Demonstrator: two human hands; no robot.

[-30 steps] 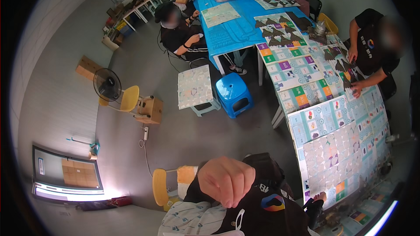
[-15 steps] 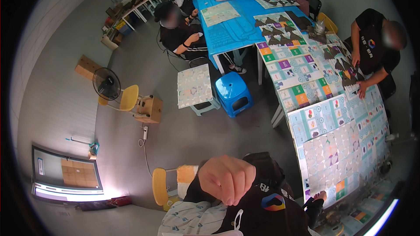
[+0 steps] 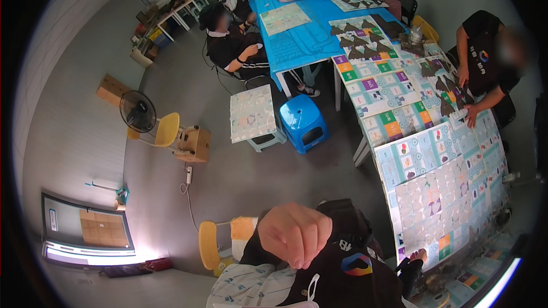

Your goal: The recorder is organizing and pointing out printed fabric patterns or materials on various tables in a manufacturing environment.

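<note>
My left hand (image 3: 295,235) is raised in front of my black top (image 3: 331,285), fingers curled down and pressed together. What they hold, if anything, I cannot make out. A thin white loop (image 3: 311,287) shows just below the fingertips, apart from them. White cloth with a blue pattern (image 3: 251,285) lies beneath the wrist. My right hand (image 3: 420,255) shows only in part at the near left edge of the long table, by a dark sleeve; its fingers are too small to read. Closest to it is a pale sheet of cut-out shapes (image 3: 436,194) on a printed board (image 3: 394,159).
Across the table at right, a co-worker (image 3: 485,63) has both hands on a sheet with dark pieces (image 3: 448,88). Seated people (image 3: 231,45) line the blue table (image 3: 302,45). A blue stool (image 3: 303,122), a board-topped stool (image 3: 252,114), a yellow chair (image 3: 209,245) and a fan (image 3: 137,111) stand around.
The view has shifted very slightly. My left hand keeps nearly the same pose. The nearer seated person at the blue table has turned their head a little.
</note>
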